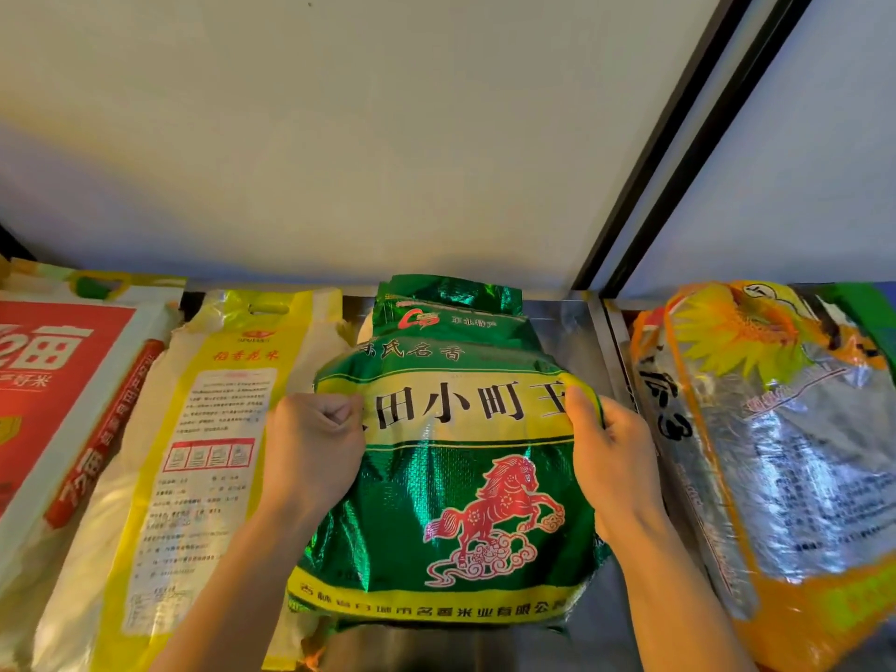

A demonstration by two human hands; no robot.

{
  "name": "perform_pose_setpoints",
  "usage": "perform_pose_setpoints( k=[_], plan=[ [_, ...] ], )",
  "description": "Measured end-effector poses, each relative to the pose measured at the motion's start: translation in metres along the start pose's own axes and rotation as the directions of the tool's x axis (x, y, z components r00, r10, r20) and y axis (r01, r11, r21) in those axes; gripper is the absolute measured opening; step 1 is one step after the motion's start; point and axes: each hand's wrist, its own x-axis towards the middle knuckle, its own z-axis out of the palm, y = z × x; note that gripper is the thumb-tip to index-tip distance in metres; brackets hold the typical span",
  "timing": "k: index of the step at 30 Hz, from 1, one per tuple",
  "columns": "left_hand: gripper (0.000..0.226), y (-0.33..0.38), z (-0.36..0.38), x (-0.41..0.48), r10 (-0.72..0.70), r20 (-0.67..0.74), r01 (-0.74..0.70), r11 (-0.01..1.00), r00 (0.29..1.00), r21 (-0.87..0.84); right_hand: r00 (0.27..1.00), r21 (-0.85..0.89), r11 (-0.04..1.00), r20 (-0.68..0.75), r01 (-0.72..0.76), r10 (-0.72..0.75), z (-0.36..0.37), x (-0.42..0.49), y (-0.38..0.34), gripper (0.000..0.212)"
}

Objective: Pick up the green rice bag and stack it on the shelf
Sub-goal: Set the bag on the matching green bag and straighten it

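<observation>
Green bag (451, 477) down flat on the shelf (557, 322), left hand (310, 448) and right hand (613, 448) clamping its sides — only letting go looks left.

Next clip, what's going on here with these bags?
A person grips the green rice bag at its sides with both hands, the left hand on its left edge and the right hand on its right. The bag lies on the metal shelf, between a yellow-and-white bag and an orange-and-silver bag. A red-and-white bag sits furthest left. The hands have not let go yet.
</observation>
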Motion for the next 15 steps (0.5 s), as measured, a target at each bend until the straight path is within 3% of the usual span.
perform_pose_setpoints(
  k=[15],
  plan=[
    [0.066, -0.026, 0.025, 0.038, -0.097, 0.007, 0.097, 0.995, 0.995, 0.011, 0.999, 0.027, 0.999, 0.034, 0.025, -0.026, 0.026, 0.045, 0.003, 0.050]
  ],
)
